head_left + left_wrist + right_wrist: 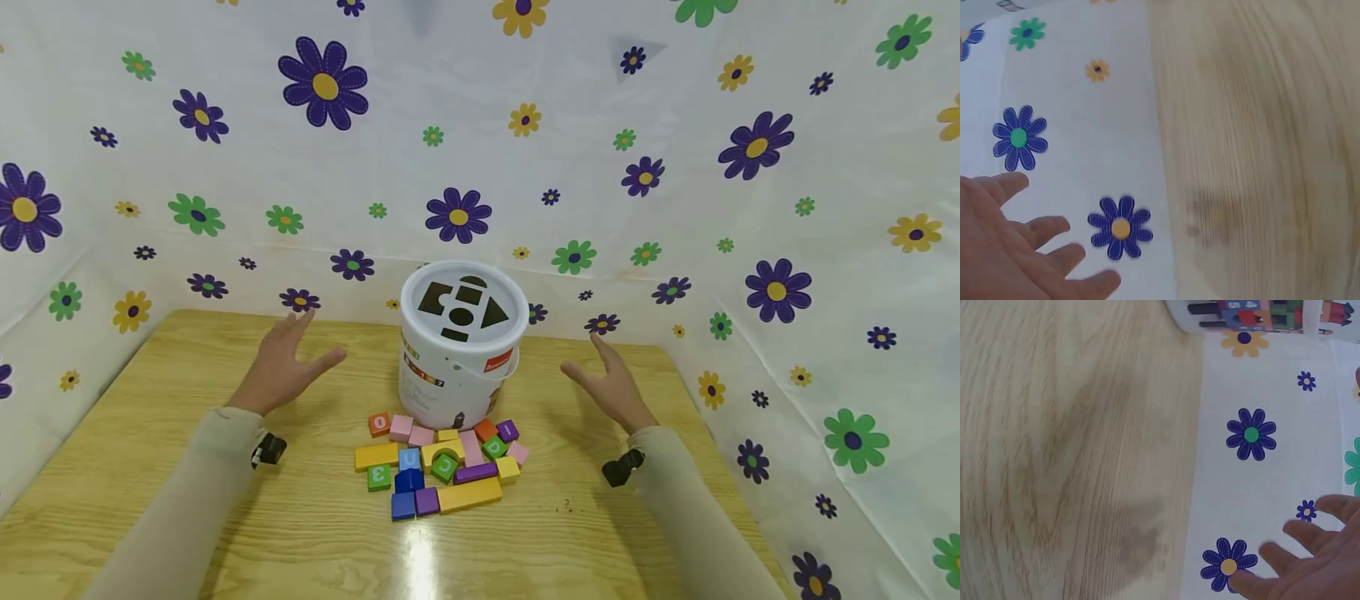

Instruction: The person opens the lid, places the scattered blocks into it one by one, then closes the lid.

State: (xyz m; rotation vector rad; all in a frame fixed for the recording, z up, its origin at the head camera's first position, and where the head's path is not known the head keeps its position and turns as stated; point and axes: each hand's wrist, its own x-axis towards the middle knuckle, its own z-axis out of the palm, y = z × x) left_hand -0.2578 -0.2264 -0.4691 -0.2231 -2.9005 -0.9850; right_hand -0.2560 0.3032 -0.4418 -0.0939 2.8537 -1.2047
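Note:
A white bucket (431,392) with a shape-sorter lid (491,283) stands upright near the back of the table. Several coloured toy blocks (442,455) lie in a cluster against its front, some marked with numerals. My left hand (281,367) hovers to the left of the bucket, thumb and fingers spread, holding nothing. On the other side, my right hand (613,390) is held in the air with its fingers apart, touching nothing. In the right wrist view the bucket's printed side (1260,315) shows at the top edge.
The wooden table (300,533) reaches back to a white flowered cloth (390,150) that hangs behind and at both sides. A white handle (504,377) hangs on the bucket's right side. Small dark specks (572,506) dot the table at the right.

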